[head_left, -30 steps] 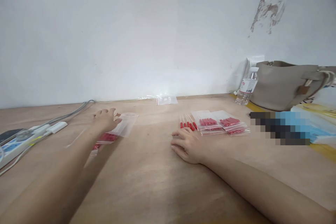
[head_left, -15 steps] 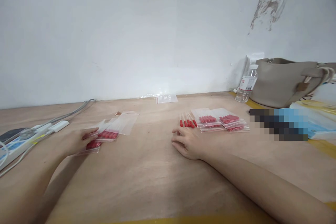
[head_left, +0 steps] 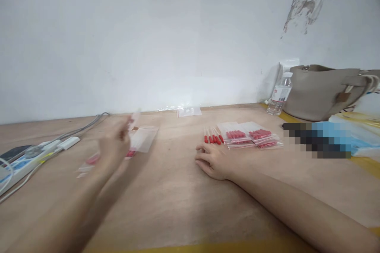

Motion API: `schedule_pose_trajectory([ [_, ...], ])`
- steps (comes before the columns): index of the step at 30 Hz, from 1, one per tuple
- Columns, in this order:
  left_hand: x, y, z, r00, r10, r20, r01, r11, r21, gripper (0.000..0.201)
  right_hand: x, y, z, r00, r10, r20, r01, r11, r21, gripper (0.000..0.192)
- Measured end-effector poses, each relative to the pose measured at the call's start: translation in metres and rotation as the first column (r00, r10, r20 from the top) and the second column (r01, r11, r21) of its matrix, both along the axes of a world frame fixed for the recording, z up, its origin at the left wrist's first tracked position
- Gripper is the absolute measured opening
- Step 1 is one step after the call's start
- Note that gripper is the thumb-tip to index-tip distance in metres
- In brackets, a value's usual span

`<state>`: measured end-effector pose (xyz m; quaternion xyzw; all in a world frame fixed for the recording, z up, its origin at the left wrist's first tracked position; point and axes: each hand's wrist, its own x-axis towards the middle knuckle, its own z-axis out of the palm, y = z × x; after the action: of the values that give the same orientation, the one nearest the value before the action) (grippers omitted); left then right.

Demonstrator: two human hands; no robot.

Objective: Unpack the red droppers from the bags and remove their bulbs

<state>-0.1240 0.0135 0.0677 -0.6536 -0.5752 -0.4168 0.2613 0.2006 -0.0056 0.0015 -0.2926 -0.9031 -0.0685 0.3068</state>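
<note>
My left hand, smeared by motion, is raised above the table with its fingers pinched on a small clear plastic bag; what the bag contains is too blurred to tell. Beneath and behind this hand lie clear bags with red pieces and flat clear bags, partly hidden by it. My right hand rests on the table, fingers loosely bent and apart, holding nothing. Just beyond its fingers lie several thin pale sticks with red bulb-like ends. Beside them are zip bags filled with red pieces.
A power strip with cables is at the left. Clear plastic bags lie by the wall. On the right stand a water bottle and a grey handbag, with a blue package and a blurred-out dark item in front.
My left hand has lifted from the red-filled bags and moved right and away from me, with a small plastic bag in its fingers. The right hand stays where it was.
</note>
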Motion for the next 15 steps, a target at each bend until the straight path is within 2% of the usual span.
schedule_pose_trajectory([
  [2, 0.043, 0.001, -0.010, 0.981, -0.113, -0.160, 0.108, 0.993, -0.036, 0.035, 0.000, 0.001, -0.002, 1.000, 0.004, -0.008, -0.004, 1.000, -0.003, 0.016],
  [4, 0.079, 0.002, -0.024, 0.895, -0.282, -0.345, 0.228, 0.955, -0.188, 0.041, 0.000, 0.001, -0.003, 1.000, 0.006, -0.015, -0.006, 1.000, -0.002, 0.015],
  [5, 0.094, 0.001, -0.031, 0.855, -0.330, -0.401, 0.224, 0.931, -0.288, 0.044, 0.000, 0.002, -0.003, 1.000, 0.002, -0.016, -0.002, 1.000, -0.001, 0.015],
  [8, 0.127, -0.002, -0.049, 0.828, -0.347, -0.441, 0.122, 0.878, -0.463, 0.042, -0.002, 0.004, -0.005, 0.999, -0.019, -0.037, 0.020, 1.000, 0.004, 0.013],
  [10, 0.134, -0.005, -0.057, 0.841, -0.377, -0.389, 0.148, 0.850, -0.505, 0.040, -0.003, 0.007, -0.007, 0.998, -0.037, -0.054, 0.037, 0.999, 0.002, 0.012],
  [13, 0.125, -0.009, -0.063, 0.861, -0.460, -0.216, 0.326, 0.826, -0.460, 0.051, -0.003, 0.011, -0.011, 0.997, -0.046, -0.066, 0.046, 0.999, -0.007, 0.012],
  [15, 0.111, -0.013, -0.065, 0.844, -0.530, -0.082, 0.448, 0.780, -0.436, 0.057, -0.004, 0.013, -0.015, 0.995, -0.064, -0.076, 0.064, 0.998, -0.007, 0.010],
])
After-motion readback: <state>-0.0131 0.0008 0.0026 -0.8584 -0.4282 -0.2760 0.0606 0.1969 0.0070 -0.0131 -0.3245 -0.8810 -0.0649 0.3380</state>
